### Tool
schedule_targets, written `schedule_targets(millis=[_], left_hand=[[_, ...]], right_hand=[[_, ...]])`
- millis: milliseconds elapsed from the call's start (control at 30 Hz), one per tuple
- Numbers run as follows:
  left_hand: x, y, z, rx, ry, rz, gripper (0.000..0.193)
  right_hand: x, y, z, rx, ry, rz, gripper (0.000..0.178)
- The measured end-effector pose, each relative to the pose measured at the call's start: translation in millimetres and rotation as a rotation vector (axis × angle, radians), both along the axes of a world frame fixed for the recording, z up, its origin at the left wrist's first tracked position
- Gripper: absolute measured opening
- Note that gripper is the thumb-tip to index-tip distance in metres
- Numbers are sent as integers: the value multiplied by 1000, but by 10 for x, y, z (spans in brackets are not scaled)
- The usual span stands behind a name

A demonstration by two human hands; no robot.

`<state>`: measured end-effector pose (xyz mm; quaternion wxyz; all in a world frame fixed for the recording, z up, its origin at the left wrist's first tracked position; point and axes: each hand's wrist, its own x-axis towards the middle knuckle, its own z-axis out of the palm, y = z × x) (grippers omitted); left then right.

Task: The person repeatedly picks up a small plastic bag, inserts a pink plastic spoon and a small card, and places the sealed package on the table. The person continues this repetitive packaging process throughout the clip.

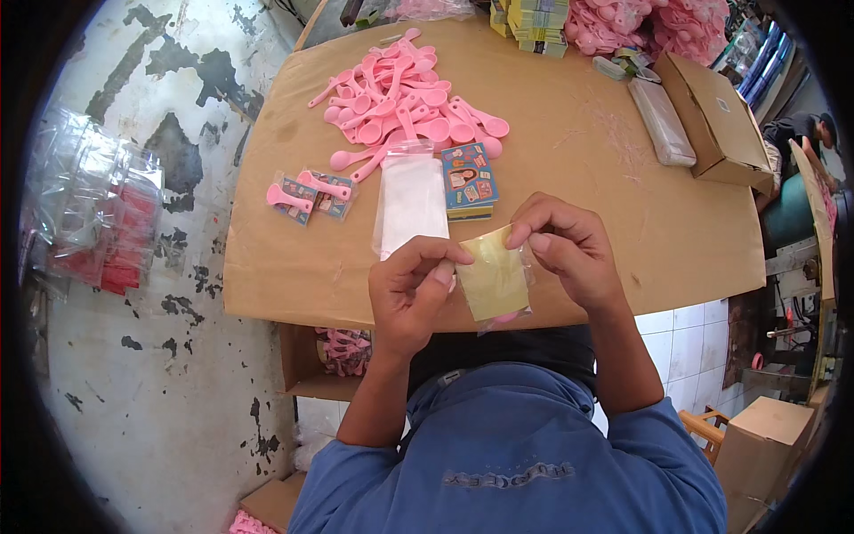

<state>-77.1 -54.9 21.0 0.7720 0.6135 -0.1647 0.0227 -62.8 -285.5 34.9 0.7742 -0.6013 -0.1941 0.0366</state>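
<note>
Between my hands, over the table's near edge, is a see-through plastic bag (495, 278) with a pale yellow card in it. My left hand (407, 294) pinches its upper left corner between thumb and fingers. My right hand (574, 252) grips the upper right edge the same way. A bit of pink shows at the bag's lower end, mostly hidden behind the card. Just beyond lie a stack of flat plastic bags (411, 209) and a stack of blue printed cards (470, 181). Two packed bags with pink spoons (307, 196) rest to the left.
A heap of pink spoons (396, 98) covers the far left of the brown paper-topped table (614, 214). Yellow card stacks (538, 27) and bagged pink spoons (645, 27) stand at the back. A cardboard box (716, 120) is at right; another person (801, 133) sits beyond it.
</note>
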Motion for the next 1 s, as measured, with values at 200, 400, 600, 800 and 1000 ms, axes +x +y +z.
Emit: schedule_targets(millis=[200,400,600,800,1000], left_hand=[[-23,-63,57,14,164,32,30],[-39,-7,132,85,152,-105,56],[243,397,295,517,-605,399,37],[620,1219,64,1099,-397,649,34],[635,777,-4,850,-123,498,27]], right_hand=[[-57,68,-13,-101,49,-71,13],[-84,145,41,64,-117,-117,28],[-1,-58,73,-183,-115,-329,21],[317,-2,-38,-669,-62,-446,30],[544,235,-128,-857,119,-395,39]])
